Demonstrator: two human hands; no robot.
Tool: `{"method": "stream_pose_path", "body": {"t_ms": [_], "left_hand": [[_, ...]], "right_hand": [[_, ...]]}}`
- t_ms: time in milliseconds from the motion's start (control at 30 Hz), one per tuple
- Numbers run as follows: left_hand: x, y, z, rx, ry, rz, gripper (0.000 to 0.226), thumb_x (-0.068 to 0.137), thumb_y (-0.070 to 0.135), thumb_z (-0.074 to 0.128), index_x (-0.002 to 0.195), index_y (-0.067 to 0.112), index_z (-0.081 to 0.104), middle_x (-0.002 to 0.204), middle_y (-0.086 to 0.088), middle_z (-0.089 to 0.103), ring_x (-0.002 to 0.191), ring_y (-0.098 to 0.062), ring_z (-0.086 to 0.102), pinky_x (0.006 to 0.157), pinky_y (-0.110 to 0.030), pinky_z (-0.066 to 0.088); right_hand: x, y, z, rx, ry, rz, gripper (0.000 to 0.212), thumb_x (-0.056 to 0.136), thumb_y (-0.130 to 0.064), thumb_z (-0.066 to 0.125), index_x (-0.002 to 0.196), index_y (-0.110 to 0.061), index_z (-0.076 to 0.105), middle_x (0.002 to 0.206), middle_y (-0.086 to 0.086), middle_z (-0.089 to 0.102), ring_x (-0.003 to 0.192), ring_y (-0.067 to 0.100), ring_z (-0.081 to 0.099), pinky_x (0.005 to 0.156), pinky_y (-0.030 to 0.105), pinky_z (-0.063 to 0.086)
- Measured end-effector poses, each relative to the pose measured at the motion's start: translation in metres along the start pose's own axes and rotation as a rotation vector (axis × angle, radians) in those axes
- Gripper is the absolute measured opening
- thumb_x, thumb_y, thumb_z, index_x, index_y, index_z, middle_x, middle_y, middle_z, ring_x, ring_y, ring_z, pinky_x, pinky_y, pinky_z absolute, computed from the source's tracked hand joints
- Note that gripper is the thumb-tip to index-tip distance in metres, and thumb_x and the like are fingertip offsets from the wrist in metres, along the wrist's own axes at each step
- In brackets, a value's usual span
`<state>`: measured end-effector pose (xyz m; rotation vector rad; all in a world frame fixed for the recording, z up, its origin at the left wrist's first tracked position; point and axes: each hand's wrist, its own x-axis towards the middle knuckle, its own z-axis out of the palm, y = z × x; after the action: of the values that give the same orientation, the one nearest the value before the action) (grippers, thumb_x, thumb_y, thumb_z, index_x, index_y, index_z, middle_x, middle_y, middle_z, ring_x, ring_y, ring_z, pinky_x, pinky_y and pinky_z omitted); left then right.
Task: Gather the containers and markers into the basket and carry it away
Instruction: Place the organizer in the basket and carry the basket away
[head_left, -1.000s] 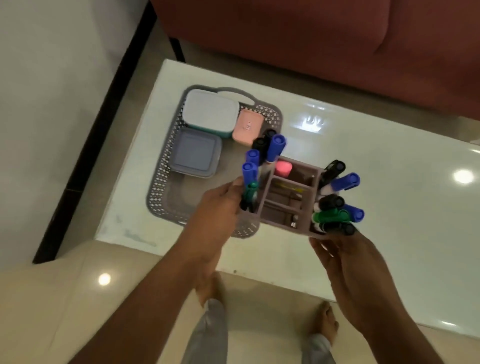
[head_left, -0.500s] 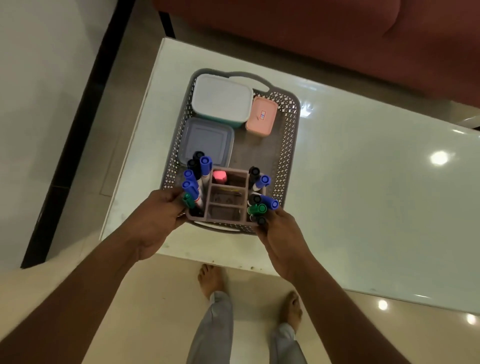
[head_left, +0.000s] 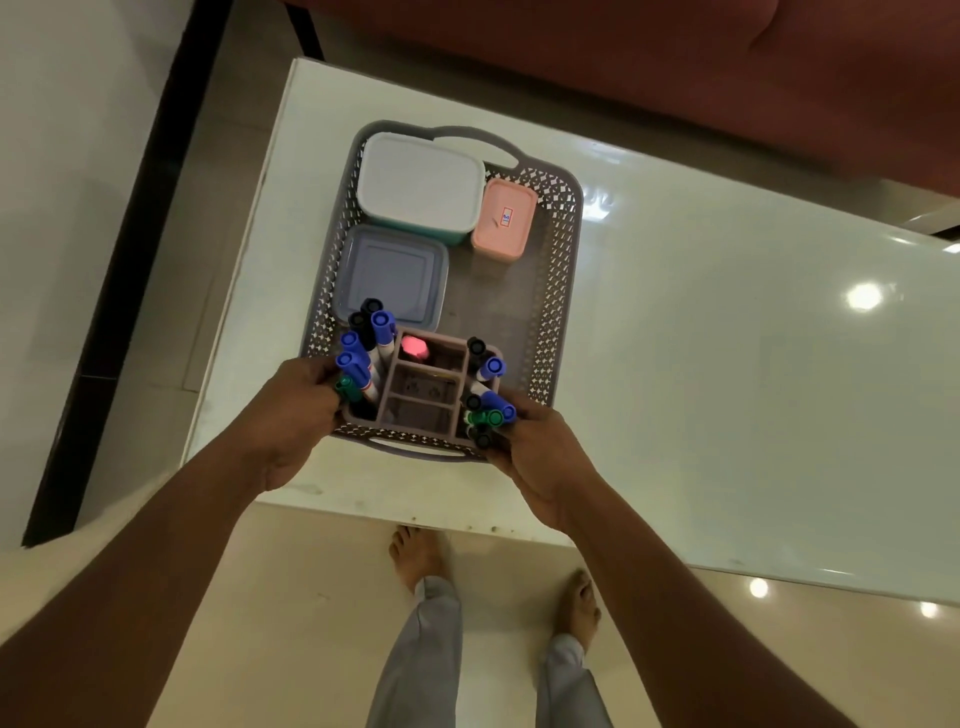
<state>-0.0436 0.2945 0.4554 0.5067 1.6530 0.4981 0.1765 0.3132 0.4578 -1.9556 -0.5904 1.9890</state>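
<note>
Both hands are on the marker caddy (head_left: 423, 389) at the 6 o'clock end of the basket (head_left: 560, 291). The left hand (head_left: 291, 410) has its grip curled round the caddy's 9 o'clock side, and the right hand (head_left: 540, 457) grips the 3 o'clock side. I cannot tell whether the caddy's base is down on the basket floor.

The other containers are already in the basket: the white-lidded box (head_left: 421, 182) at 11 o'clock, the pink box (head_left: 504, 218) at 1 o'clock and the grey-blue box (head_left: 392, 270) at 9 o'clock.

Now the risks. The markers (head_left: 363, 348) stand loose and splayed, with 2 clusters leaning outward, so a tilted or hurried release could tip some out. The caddy is tall and sits hard against the near wall, where fingers could get pinched between the two. The basket also sits near the worktop (head_left: 727, 364) edge at 6 o'clock, so a nudge that way could push it over the lip. In my judgement the lift is the real test, because an uneven pull on the handles would slide the boxes and topple the caddy.

As for writing, there is 1 small sticker (head_left: 506, 216) on the pink lid with blue and red marks, too small to read. The print on the marker barrels is also illegible.
</note>
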Motion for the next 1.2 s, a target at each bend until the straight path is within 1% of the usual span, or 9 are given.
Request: {"method": "stream_pose_path", "body": {"t_ms": [300, 433, 533, 600, 700, 833, 900, 1100, 1200], "left_hand": [[0.002, 0.001, -0.009, -0.001, 0.036, 0.038, 0.034, 0.093, -0.008, 0.047, 0.099, 0.013, 0.073, 0.101, -0.015, 0.074, 0.103, -0.033, 0.068, 0.099, -0.044, 0.051], [0.002, -0.001, -0.015, -0.008, 0.299, 0.177, 0.017, 0.096, 0.011, 0.057, 0.096, 0.007, 0.073, 0.085, -0.009, 0.075, 0.073, -0.022, 0.074, 0.079, -0.040, 0.061], [0.007, 0.002, -0.022, 0.175, 0.570, 0.359, 0.018, 0.095, 0.021, 0.058, 0.093, 0.009, 0.070, 0.082, -0.008, 0.072, 0.069, -0.022, 0.068, 0.071, -0.039, 0.059], [0.019, 0.004, -0.025, 0.274, 0.658, 0.410, 0.022, 0.093, 0.027, 0.059, 0.104, 0.009, 0.067, 0.090, -0.004, 0.068, 0.071, -0.013, 0.061, 0.072, -0.030, 0.051], [0.044, 0.003, -0.026, 0.267, 0.562, 0.349, 0.040, 0.093, 0.039, 0.060, 0.119, 0.009, 0.058, 0.099, -0.001, 0.062, 0.078, -0.013, 0.059, 0.076, -0.031, 0.048], [0.066, -0.009, -0.020, 0.404, 0.330, 0.328, 0.032, 0.096, 0.035, 0.050, 0.092, 0.005, 0.061, 0.087, -0.013, 0.067, 0.081, -0.033, 0.061, 0.072, -0.040, 0.049], [0.071, -0.015, -0.018, 0.427, 0.352, 0.357, 0.026, 0.097, 0.025, 0.046, 0.089, 0.003, 0.059, 0.082, -0.014, 0.065, 0.079, -0.037, 0.061, 0.070, -0.042, 0.048], [0.075, -0.020, -0.015, 0.570, 0.444, 0.441, 0.020, 0.098, 0.016, 0.046, 0.079, 0.010, 0.050, 0.071, -0.003, 0.054, 0.059, -0.013, 0.046, 0.057, -0.025, 0.033], [0.077, -0.024, -0.017, 0.550, 0.453, 0.438, 0.020, 0.098, 0.016, 0.047, 0.082, 0.007, 0.053, 0.077, -0.008, 0.060, 0.067, -0.023, 0.054, 0.064, -0.032, 0.042]], "right_hand": [[0.001, -0.004, -0.007, -0.040, -0.018, -0.060, 0.029, 0.098, 0.000, 0.045, 0.110, -0.014, 0.067, 0.107, 0.011, 0.070, 0.098, 0.026, 0.069, 0.088, 0.037, 0.057], [-0.005, -0.015, -0.023, -0.144, 0.340, -0.372, 0.016, 0.092, -0.007, 0.054, 0.090, -0.013, 0.069, 0.076, 0.007, 0.071, 0.059, 0.017, 0.066, 0.057, 0.029, 0.056], [0.004, -0.017, -0.032, -0.261, 0.627, -0.513, 0.010, 0.088, -0.018, 0.056, 0.088, -0.017, 0.066, 0.070, -0.001, 0.067, 0.060, 0.012, 0.061, 0.061, 0.030, 0.053], [0.014, -0.017, -0.034, -0.328, 0.658, -0.503, 0.015, 0.089, -0.025, 0.059, 0.100, -0.016, 0.062, 0.080, -0.009, 0.064, 0.064, 0.001, 0.057, 0.061, 0.021, 0.048], [0.035, -0.012, -0.030, -0.355, 0.500, -0.447, 0.033, 0.090, -0.038, 0.060, 0.114, -0.015, 0.057, 0.100, -0.006, 0.064, 0.079, -0.002, 0.059, 0.065, 0.017, 0.046], [0.064, 0.006, -0.017, -0.511, 0.471, -0.438, 0.031, 0.093, -0.043, 0.048, 0.096, -0.014, 0.059, 0.088, 0.000, 0.066, 0.079, 0.019, 0.064, 0.065, 0.034, 0.052], [0.073, 0.011, -0.015, -0.559, 0.541, -0.434, 0.033, 0.098, -0.034, 0.039, 0.088, -0.009, 0.058, 0.081, 0.005, 0.064, 0.075, 0.025, 0.061, 0.058, 0.032, 0.045], [0.078, 0.013, -0.017, -0.600, 0.601, -0.482, 0.030, 0.101, -0.025, 0.039, 0.081, -0.010, 0.056, 0.072, 0.001, 0.058, 0.060, 0.015, 0.054, 0.049, 0.023, 0.036], [0.076, 0.014, -0.018, -0.609, 0.618, -0.504, 0.029, 0.100, -0.024, 0.040, 0.079, -0.010, 0.053, 0.070, 0.001, 0.055, 0.056, 0.009, 0.046, 0.047, 0.019, 0.028]]}}
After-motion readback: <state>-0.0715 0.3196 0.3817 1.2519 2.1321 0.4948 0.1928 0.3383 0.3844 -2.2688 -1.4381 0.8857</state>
